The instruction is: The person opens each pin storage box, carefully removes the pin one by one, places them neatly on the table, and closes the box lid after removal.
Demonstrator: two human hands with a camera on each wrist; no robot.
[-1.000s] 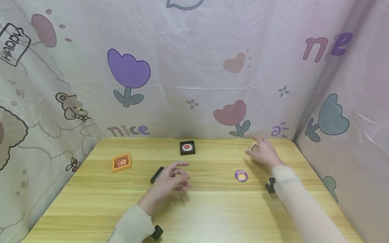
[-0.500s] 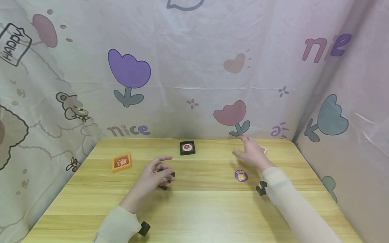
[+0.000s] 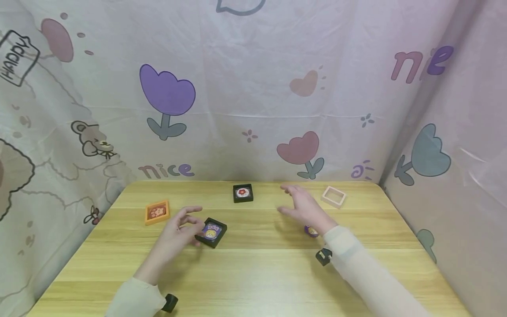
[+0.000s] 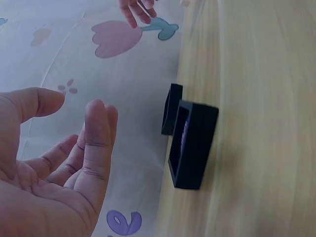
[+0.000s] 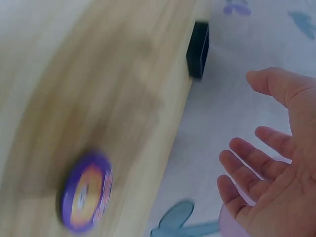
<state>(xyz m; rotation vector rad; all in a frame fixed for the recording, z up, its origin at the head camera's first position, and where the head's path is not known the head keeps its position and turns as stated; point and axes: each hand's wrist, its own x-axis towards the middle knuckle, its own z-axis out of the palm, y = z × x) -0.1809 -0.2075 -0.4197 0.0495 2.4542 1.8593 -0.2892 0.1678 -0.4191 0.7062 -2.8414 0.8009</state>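
All my fingers [image 4: 96, 148] hang loose, empty: left hand [image 3: 176, 233] beside a black, square, plastic-looking frame [image 3: 221, 237], face-up seemingly for display; right hand [image 3: 304, 209] near a round purple badge [image 5: 86, 192] on the wooden counter [image 3: 253, 277].

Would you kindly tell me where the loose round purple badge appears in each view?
Head: the purple badge is right of centre, partly hidden by the right hand.
Left wrist: not in it.
Right wrist: the purple badge is at lower left.
Shared landmark: the right hand, at the top in left wrist, at the right in right wrist.
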